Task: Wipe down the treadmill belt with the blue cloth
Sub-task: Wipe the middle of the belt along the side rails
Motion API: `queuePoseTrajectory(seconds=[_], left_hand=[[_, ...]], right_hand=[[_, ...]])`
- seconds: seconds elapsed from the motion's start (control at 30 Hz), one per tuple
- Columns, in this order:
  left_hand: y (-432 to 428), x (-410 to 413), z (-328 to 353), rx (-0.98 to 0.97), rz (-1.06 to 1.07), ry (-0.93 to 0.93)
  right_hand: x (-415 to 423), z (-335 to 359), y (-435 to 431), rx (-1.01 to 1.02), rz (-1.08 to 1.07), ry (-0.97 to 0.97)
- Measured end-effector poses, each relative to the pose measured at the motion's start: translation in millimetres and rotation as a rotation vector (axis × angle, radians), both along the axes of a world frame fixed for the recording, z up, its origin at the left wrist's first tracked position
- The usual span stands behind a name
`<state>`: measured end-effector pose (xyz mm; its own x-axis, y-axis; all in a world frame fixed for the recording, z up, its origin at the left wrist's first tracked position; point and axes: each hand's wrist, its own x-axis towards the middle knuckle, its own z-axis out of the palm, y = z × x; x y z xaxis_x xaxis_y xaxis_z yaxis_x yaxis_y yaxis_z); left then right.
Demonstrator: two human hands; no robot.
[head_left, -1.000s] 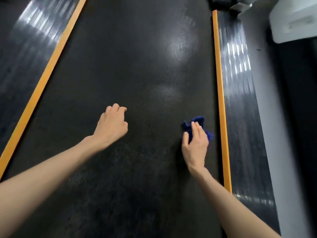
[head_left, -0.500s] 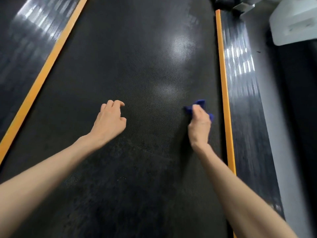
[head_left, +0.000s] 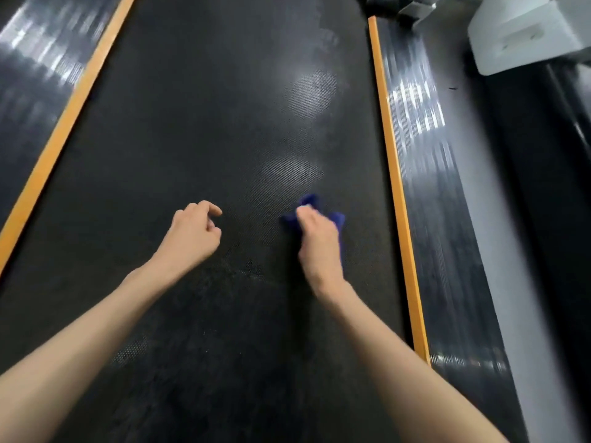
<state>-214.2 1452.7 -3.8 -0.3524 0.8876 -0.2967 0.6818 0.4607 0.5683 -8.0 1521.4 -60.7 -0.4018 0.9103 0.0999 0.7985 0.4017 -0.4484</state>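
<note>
- Treadmill belt (head_left: 208, 123): black, rubber-like, matt, with a fine dotted grain. Two pale patches of sheen on its far half, dull scuffed smears on its near half.
- Blue cloth (head_left: 309, 200), lying on the belt: soft fabric, deep blue, matt, crumpled.
- Orange edge strips, at the belt's left (head_left: 60, 139) and right (head_left: 393, 174): smooth, satin.
- Side rails outside the strips, left (head_left: 28, 75) and right (head_left: 425, 174): black, finely ribbed, glossy, streaked with white reflections.
- Grey housing (head_left: 524, 36), off the belt's far right corner: smooth, matt, plastic-looking.

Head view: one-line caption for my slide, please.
Right hand grips a crumpled blue cloth on the black textured treadmill belt; left hand, loosely curled, holds nothing.
</note>
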Motion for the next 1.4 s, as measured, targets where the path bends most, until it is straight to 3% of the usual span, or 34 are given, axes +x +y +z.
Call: queuePoseTrajectory(seconds=[0.07, 0.13, 0.23, 0.3, 0.33, 0.4, 0.47, 0.57, 0.63, 0.8, 0.87, 0.93, 1.03, 1.17, 1.23, 1.33, 1.4], left_hand=[[-3, -3, 0, -0.016, 0.021, 0.003], [-7, -5, 0, -0.028, 0.038, 0.019], [-16, -8, -3, -0.049, 0.05, 0.045], [-19, -8, -4, -0.057, 0.06, 0.047], [-20, -7, -4, -0.061, 0.07, 0.038], [-20, -1, -3, -0.064, 0.077, 0.017], [-18, 6, -1, -0.043, 0.07, 0.0], [-16, 11, 3, -0.028, 0.068, -0.011], [-19, 9, 6, -0.03, 0.076, -0.011], [-32, -4, 11, -0.041, 0.093, 0.016], [-34, -7, 14, -0.046, 0.096, 0.019], [-34, -8, 18, -0.034, 0.107, 0.022], [-31, -3, 21, -0.005, 0.129, 0.002], [-31, 7, 17, -0.013, 0.13, -0.018], [-33, 9, 13, -0.031, 0.133, -0.033], [-37, 6, 13, -0.048, 0.152, -0.057], [-38, 2, 14, -0.037, 0.175, -0.072]], right_hand=[[9, -8, -40, 0.047, 0.402, -0.072], [33, -8, -25, 0.138, 0.515, -0.122], [48, -1, 19, 0.174, 0.141, -0.18], [34, 6, 22, 0.082, -0.128, -0.095], [21, 9, 13, 0.065, -0.149, -0.028], [-2, 6, -19, 0.053, 0.048, 0.048], [-12, -1, -54, 0.06, 0.35, 0.012], [6, -8, -40, 0.155, 0.602, -0.079], [27, -7, -7, 0.144, 0.491, -0.078], [53, 15, 54, -0.061, -0.263, -0.009], [19, 23, 30, -0.063, -0.346, 0.158], [-25, 17, -21, -0.107, -0.12, 0.238], [-63, 3, -87, -0.152, 0.188, 0.191], [-46, 1, -72, -0.062, 0.432, 0.031], [-38, 10, -58, -0.158, 0.501, 0.028], [-39, 26, -58, -0.459, 0.498, 0.105], [-35, 30, -54, -0.503, 0.54, 0.078]])
